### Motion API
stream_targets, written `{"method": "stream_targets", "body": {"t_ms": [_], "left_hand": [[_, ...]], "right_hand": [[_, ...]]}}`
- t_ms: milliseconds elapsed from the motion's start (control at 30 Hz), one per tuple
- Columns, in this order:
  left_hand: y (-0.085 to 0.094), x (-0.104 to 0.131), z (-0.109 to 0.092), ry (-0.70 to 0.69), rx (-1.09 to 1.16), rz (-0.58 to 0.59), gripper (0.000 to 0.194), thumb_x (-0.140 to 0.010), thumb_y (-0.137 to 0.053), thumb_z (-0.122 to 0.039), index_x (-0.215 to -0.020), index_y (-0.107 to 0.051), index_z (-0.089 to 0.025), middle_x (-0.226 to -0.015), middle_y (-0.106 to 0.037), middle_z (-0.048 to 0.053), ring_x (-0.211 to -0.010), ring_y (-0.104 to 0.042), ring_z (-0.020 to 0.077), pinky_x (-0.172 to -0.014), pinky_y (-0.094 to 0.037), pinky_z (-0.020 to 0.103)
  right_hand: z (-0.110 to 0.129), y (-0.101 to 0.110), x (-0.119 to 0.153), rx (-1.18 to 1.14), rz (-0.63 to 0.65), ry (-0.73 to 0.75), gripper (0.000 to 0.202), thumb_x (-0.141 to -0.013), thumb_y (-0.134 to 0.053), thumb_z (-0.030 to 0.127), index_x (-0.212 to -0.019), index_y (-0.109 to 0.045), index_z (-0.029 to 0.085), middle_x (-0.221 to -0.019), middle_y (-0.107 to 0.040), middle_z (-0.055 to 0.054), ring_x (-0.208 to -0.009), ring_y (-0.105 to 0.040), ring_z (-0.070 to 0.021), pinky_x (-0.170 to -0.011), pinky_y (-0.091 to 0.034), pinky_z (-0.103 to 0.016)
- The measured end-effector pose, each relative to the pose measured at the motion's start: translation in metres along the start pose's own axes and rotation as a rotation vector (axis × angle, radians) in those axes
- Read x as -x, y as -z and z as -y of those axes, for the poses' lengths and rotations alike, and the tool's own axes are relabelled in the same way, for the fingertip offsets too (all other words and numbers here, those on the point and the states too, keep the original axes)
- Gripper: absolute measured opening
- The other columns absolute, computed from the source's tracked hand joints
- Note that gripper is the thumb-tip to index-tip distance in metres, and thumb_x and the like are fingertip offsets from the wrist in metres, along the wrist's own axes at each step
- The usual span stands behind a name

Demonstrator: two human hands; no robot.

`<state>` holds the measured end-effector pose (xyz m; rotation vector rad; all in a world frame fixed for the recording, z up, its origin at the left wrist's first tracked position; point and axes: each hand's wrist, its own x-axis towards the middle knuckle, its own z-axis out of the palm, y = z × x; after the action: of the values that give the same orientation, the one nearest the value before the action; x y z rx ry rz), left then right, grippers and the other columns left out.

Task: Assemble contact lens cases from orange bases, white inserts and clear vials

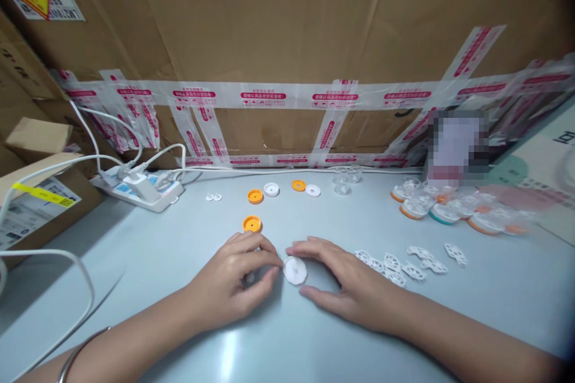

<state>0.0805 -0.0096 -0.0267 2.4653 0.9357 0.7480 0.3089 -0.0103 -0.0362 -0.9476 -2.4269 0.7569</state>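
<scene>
A round white plastic disc (pixel 295 271) with a slightly scalloped rim lies on the table between my hands. My left hand (pixel 236 275) is at its left edge, thumb and index fingertips drawn close together in a pinch. Whatever those tips hold, if anything, is too small to make out. Inside the curl of that hand a small whitish, clear-looking piece (pixel 250 277) shows in part. Around the disc's right side, my right hand (pixel 344 278) is open, thumb below and fingers above it. Just beyond the left fingers sits an orange round cup-like part (pixel 252 224).
Farther back lie orange (pixel 255 196) and white rings (pixel 271 190), two small white pieces (pixel 213 197) and clear round parts (pixel 342 184). Several white spoked pieces (pixel 392 262) and assembled clear-topped parts (pixel 415 206) are at right. A power strip (pixel 153 198) stands left, before a large cardboard box (pixel 269 18).
</scene>
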Motion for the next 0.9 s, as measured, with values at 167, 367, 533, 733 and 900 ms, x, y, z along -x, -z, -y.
{"method": "stream_targets", "body": {"t_ms": [167,367,533,733,900], "left_hand": [[-0.001,0.002,-0.003,-0.023,-0.016,0.063,0.023,-0.083,-0.049,-0.014,-0.102,-0.06,-0.02,-0.103,-0.062,0.006,-0.093,-0.055,0.017,-0.084,-0.039,0.033],[0.0,0.005,-0.01,-0.059,-0.025,0.07,0.024,-0.082,-0.049,-0.013,-0.103,-0.058,-0.022,-0.098,-0.064,0.004,-0.089,-0.056,0.0166,-0.08,-0.039,0.032],[-0.002,0.005,-0.005,0.096,0.004,0.049,0.027,-0.08,-0.055,-0.016,-0.107,-0.054,-0.023,-0.098,-0.062,0.003,-0.091,-0.054,0.0174,-0.08,-0.038,0.032],[-0.01,0.001,-0.004,0.243,0.088,0.078,0.028,-0.074,-0.066,-0.029,-0.099,-0.055,-0.022,-0.093,-0.061,0.003,-0.088,-0.054,0.0185,-0.078,-0.039,0.032],[-0.011,-0.002,-0.007,0.289,0.14,0.061,0.03,-0.071,-0.067,-0.029,-0.097,-0.054,-0.021,-0.095,-0.06,0.002,-0.089,-0.054,0.0188,-0.079,-0.039,0.032]], "right_hand": [[-0.003,0.0,-0.001,0.001,-0.009,-0.063,0.05,-0.079,-0.06,0.035,-0.122,-0.04,0.021,-0.121,-0.054,-0.009,-0.112,-0.051,-0.0203,-0.094,-0.043,-0.036],[-0.004,-0.001,-0.004,-0.009,-0.029,-0.064,0.04,-0.083,-0.056,0.029,-0.119,-0.04,0.023,-0.115,-0.056,-0.005,-0.109,-0.051,-0.0162,-0.094,-0.042,-0.031],[-0.003,0.001,-0.002,-0.062,0.003,-0.071,0.042,-0.085,-0.052,0.025,-0.123,-0.033,0.026,-0.117,-0.057,-0.004,-0.111,-0.051,-0.0153,-0.095,-0.042,-0.032],[0.002,0.004,-0.002,-0.086,0.063,-0.054,0.041,-0.084,-0.051,0.019,-0.122,-0.036,0.024,-0.121,-0.057,-0.006,-0.115,-0.05,-0.0166,-0.096,-0.041,-0.035],[0.004,0.007,-0.002,-0.162,0.063,-0.047,0.039,-0.081,-0.052,0.016,-0.118,-0.043,0.023,-0.12,-0.055,-0.005,-0.112,-0.052,-0.015,-0.096,-0.042,-0.03]]}}
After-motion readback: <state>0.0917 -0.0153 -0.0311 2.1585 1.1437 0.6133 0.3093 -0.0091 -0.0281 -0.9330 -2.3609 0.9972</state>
